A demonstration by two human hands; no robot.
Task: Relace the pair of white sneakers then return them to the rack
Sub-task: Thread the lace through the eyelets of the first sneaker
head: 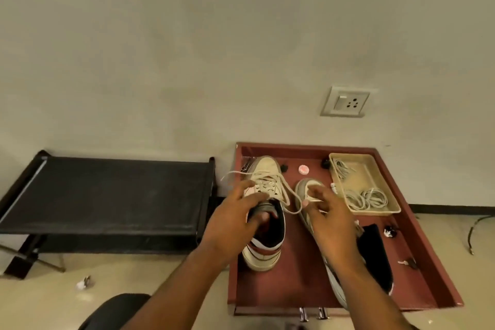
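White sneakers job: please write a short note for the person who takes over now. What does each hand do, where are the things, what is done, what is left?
Left hand: grips the tongue and collar of the left sneaker, which stands upright on the red table.
Right hand: pinches a lace end over the right sneaker, which lies on its side.
Spare laces lie in the beige tray.
Done: left sneaker partly laced, ends loose.
Left: finish lacing both, then put them on the black rack.
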